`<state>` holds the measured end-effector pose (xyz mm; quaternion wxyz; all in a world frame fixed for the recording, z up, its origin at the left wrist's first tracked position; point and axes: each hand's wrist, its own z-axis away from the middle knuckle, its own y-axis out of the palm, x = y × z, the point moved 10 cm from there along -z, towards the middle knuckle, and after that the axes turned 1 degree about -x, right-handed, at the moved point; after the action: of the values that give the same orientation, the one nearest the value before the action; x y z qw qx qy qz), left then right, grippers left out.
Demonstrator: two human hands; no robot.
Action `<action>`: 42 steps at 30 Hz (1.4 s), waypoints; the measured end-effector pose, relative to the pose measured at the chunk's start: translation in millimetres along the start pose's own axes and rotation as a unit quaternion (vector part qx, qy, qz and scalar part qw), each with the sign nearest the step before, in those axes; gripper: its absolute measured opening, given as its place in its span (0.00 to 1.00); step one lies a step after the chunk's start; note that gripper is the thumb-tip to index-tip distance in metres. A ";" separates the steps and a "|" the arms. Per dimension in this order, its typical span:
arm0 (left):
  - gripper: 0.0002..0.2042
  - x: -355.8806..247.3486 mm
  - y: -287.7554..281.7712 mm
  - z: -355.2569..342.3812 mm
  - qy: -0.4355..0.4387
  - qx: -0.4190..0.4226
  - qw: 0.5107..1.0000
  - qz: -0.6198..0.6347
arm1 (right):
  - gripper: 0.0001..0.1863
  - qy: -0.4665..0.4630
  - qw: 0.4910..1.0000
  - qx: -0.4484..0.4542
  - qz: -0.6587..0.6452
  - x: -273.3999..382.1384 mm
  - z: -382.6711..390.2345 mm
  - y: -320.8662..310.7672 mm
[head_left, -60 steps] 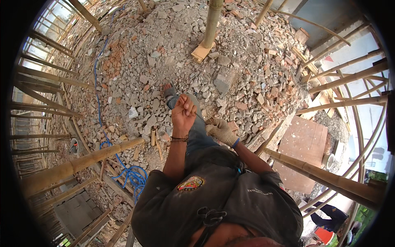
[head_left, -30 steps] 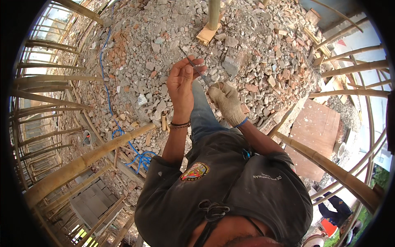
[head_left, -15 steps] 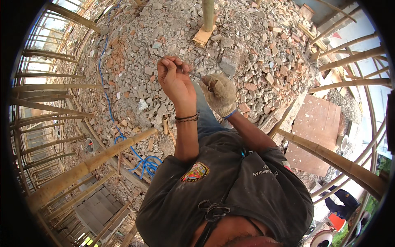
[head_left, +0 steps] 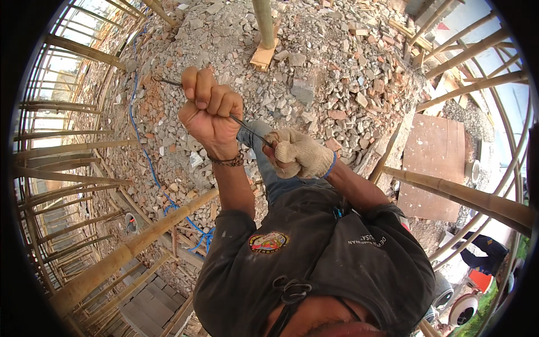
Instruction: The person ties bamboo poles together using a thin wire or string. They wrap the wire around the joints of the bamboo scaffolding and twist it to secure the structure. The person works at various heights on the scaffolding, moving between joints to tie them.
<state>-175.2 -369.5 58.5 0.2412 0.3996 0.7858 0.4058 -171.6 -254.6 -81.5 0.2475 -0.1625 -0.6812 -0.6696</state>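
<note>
A thin dark wire [head_left: 250, 130] runs between my two hands in front of my body, seemingly doubled in part. My bare left hand [head_left: 212, 109], with braided bands at the wrist, is closed in a fist around it. One end of the wire sticks out past the left fingers to the far left. My right hand [head_left: 297, 154] wears a knitted cream glove with a blue cuff edge. Its fingers pinch the wire's other end, and the bare fingertips poke out of the glove. Inside both grips the wire is hidden.
Broken brick and concrete rubble [head_left: 331, 73] covers the ground. An upright bamboo post [head_left: 264, 25] stands on a wooden block [head_left: 263, 57] ahead. Bamboo poles [head_left: 135, 250] flank me on both sides. A blue hose [head_left: 143, 143] lies left; a brown board [head_left: 432, 168] lies right.
My left hand has moved left and turned from a fingertip hold into a fist around the wire. My gloved right hand has come lower and closer to my body, with more wire showing between them.
</note>
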 end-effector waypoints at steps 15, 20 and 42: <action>0.18 -13.7 -77.1 56.8 0.140 -0.330 0.823 -0.441 | 0.08 -0.301 0.661 -0.339 0.598 72.6 37.1 -47.8; 0.14 -8.0 -93.3 52.6 0.278 -0.343 0.818 -0.368 | 0.08 -0.292 0.512 -0.351 0.728 74.1 26.8 -46.5; 0.13 55.2 32.6 -11.3 -0.029 0.036 0.999 0.009 | 0.26 0.046 0.995 0.078 0.047 17.8 42.5 1.6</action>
<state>-200.2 -317.6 88.8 0.2457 0.4267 0.7890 0.3675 -190.5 -214.3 -69.5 0.3220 -0.1435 -0.7106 -0.6090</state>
